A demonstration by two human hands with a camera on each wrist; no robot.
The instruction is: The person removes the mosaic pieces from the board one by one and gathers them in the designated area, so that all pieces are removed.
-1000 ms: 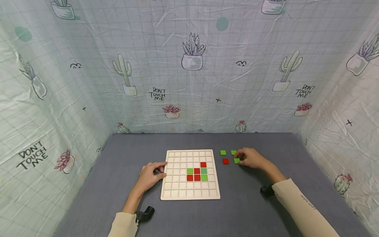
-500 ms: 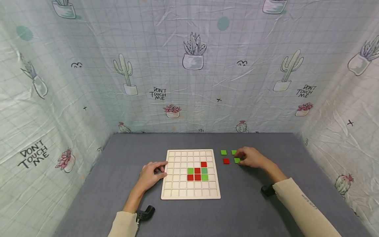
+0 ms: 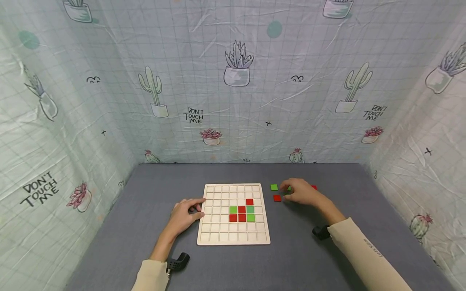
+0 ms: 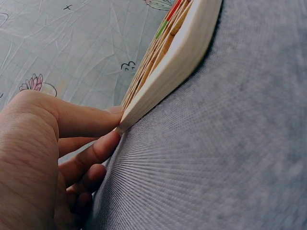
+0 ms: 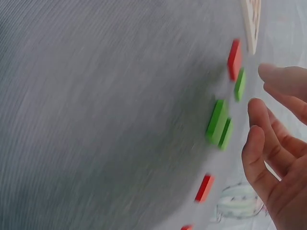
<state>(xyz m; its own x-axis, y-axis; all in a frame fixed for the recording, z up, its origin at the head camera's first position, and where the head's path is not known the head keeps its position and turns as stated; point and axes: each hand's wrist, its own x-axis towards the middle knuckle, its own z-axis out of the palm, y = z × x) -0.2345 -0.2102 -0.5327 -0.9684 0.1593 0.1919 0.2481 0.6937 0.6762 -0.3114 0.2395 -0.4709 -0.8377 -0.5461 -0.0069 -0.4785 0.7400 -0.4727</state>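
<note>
A pale wooden grid board (image 3: 216, 227) lies on the grey table. Red and green square tiles sit in some of its cells, to the right of its middle. My left hand (image 3: 183, 213) touches the board's left edge with thumb and fingertip; in the left wrist view the thumb (image 4: 91, 118) lies against the edge. To the right of the board, my right hand (image 3: 301, 191) hovers over loose tiles, fingers apart and holding nothing. It partly hides them in the head view. The right wrist view shows a red tile (image 5: 234, 60) and a green tile (image 5: 217, 120) below the fingers.
By the board's upper right lie a loose green tile (image 3: 274, 187) and a loose red tile (image 3: 277, 198). Another red tile (image 3: 314, 187) peeks out behind my right hand. A patterned cloth (image 3: 236, 105) stands behind and beside the grey table (image 3: 291, 258).
My right hand has moved left over the loose tiles, baring a red tile behind it and covering a green one. My left hand and the board have stayed put.
</note>
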